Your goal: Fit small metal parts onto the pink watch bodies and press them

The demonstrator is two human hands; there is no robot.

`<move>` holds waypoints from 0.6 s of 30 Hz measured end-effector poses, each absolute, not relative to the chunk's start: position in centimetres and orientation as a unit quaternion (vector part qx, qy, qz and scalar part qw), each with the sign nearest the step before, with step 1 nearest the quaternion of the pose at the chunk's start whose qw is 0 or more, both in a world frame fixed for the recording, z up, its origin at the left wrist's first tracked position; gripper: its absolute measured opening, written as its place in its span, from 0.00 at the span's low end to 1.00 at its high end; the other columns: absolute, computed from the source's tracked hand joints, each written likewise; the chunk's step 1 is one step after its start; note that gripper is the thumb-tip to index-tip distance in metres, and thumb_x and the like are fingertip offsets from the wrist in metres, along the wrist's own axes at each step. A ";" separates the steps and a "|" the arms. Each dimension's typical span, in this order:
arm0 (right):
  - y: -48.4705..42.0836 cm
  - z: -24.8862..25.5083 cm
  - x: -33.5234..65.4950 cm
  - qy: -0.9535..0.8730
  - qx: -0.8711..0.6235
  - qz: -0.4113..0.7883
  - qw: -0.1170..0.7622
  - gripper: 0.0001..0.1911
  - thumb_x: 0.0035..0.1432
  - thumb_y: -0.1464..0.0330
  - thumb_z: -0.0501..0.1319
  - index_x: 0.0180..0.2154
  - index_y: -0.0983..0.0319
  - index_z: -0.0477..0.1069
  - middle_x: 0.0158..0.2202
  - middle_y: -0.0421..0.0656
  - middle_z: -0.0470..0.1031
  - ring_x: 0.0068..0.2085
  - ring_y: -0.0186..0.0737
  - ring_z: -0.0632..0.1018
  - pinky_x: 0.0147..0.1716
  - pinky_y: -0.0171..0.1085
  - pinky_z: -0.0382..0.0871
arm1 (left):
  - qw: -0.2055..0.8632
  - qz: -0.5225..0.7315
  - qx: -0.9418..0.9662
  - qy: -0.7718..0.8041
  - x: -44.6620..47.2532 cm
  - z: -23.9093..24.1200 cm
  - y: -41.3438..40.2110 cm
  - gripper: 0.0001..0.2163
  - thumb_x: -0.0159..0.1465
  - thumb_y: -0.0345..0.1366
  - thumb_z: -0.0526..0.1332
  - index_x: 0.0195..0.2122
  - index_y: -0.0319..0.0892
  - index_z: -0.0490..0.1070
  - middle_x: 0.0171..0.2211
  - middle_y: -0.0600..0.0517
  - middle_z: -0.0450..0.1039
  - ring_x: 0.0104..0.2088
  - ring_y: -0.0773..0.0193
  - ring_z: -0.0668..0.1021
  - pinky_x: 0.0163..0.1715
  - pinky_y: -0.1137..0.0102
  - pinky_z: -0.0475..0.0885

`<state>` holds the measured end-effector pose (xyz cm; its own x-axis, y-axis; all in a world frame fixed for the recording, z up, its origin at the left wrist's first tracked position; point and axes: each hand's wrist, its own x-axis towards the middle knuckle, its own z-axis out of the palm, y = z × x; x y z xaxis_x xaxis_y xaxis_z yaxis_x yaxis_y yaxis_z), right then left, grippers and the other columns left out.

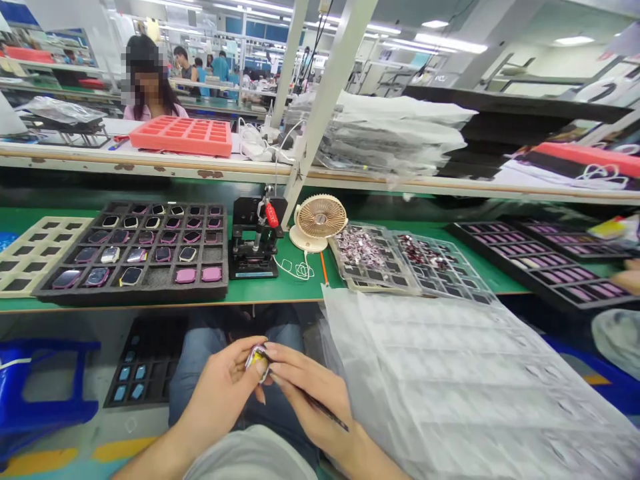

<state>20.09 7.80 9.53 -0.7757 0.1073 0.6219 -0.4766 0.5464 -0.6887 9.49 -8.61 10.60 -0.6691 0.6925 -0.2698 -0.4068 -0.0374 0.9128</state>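
Over my lap, my left hand [223,387] pinches a small shiny part with a yellow patch [257,358]. My right hand [305,390] meets it from the right, its fingertips on the part, and it also grips a thin dark tool [325,413] that runs back along the wrist. Both hands sit below the green bench edge [280,293]. On the bench ahead lies a black foam tray [135,250] with several small screen-like parts, and beside it a small black press with a red handle [256,240].
A small beige fan [319,219] and clear trays of small parts [385,257] stand right of the press. Stacked clear plastic trays [450,373] slope down at my right. Another dark tray [545,267] lies far right. A blue stool [40,387] stands left. A person sits across the shelf behind an orange tray [183,135].
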 end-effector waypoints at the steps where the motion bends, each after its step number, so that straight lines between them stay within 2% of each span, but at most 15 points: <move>1: 7.8 9.5 20.1 -0.816 0.099 0.470 0.320 0.20 0.67 0.80 0.63 0.56 0.57 0.79 0.57 0.48 0.81 0.57 0.48 0.83 0.59 0.45 0.81 | 0.389 0.705 0.126 0.580 9.4 10.8 -8.4 0.29 0.59 0.54 0.74 0.53 0.38 0.79 0.40 0.41 0.82 0.31 0.61 0.80 0.30 0.66 0.80; 11: 11.1 11.3 17.8 -0.797 0.058 0.495 0.342 0.18 0.66 0.79 0.64 0.53 0.57 0.81 0.54 0.48 0.83 0.54 0.49 0.84 0.56 0.45 0.83 | 0.395 0.681 0.124 0.604 7.1 12.9 -4.4 0.30 0.58 0.55 0.74 0.53 0.38 0.79 0.40 0.41 0.82 0.29 0.61 0.79 0.29 0.64 0.80; 18: 13.2 11.7 16.0 -0.793 0.034 0.520 0.315 0.28 0.64 0.79 0.62 0.57 0.43 0.77 0.56 0.38 0.82 0.53 0.52 0.85 0.55 0.49 0.84 | 0.411 0.693 0.096 0.584 5.0 12.9 -2.1 0.19 0.59 0.50 0.76 0.49 0.52 0.83 0.37 0.47 0.83 0.33 0.56 0.81 0.29 0.64 0.80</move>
<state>15.97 13.16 11.67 -0.7992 0.2736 0.5352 -0.3815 0.4571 -0.8034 4.98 -2.07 12.87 -0.6431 0.6827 -0.3468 -0.4574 0.0208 0.8890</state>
